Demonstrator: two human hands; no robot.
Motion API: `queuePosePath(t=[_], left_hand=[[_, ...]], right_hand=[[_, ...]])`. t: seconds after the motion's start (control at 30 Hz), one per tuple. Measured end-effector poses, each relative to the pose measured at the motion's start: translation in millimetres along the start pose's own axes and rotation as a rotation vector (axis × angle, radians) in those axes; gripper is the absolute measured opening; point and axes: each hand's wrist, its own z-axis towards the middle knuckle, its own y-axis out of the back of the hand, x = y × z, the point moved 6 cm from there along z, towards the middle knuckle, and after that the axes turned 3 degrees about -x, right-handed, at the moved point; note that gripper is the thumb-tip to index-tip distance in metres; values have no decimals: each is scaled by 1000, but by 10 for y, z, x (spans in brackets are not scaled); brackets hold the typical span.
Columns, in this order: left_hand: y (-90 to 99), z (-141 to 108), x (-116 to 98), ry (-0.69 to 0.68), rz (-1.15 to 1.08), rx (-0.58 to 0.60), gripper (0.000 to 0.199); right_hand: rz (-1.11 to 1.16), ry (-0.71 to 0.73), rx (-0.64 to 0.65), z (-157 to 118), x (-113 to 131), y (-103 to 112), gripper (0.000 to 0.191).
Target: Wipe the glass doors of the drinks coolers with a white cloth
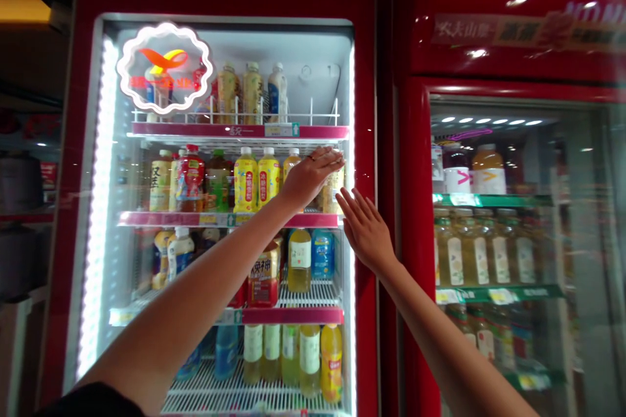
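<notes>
A red-framed drinks fridge [365, 58] with a lit glass front stands ahead. My left hand [312, 176] reaches across it, palm down, over the right part of the second shelf, fingers extended to the right and holding nothing. Beside the fridge's right edge is my right hand [366, 228], its fingers spread and nothing in them. Whether either hand touches the glass or frame cannot be made out. Two yellow bottles [245, 180] stand left of my left hand. A pale bottle [333, 189] shows just below its fingertips.
A second red fridge [413, 143] on the right holds rows of bottles [468, 247]. Lower in the left fridge are a red-labelled bottle [264, 277], a blue bottle [323, 254] and an orange-yellow bottle [331, 363]. A glowing sign [165, 70] is at the upper left.
</notes>
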Motion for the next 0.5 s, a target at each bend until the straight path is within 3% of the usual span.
queuePosePath(t=[0.13, 0.27, 0.37, 0.5], left_hand=[[124, -22, 154, -89, 31, 14, 59], [76, 191, 317, 31, 69, -111, 58], [-62, 295, 193, 111, 63, -130, 57], [-151, 206, -156, -10, 31, 16, 52]], right_hand=[[45, -7, 40, -2, -12, 4, 80], [81, 28, 88, -4, -68, 36, 80], [97, 96, 110, 8, -148, 96, 80], [126, 242, 123, 18, -228, 200, 80]])
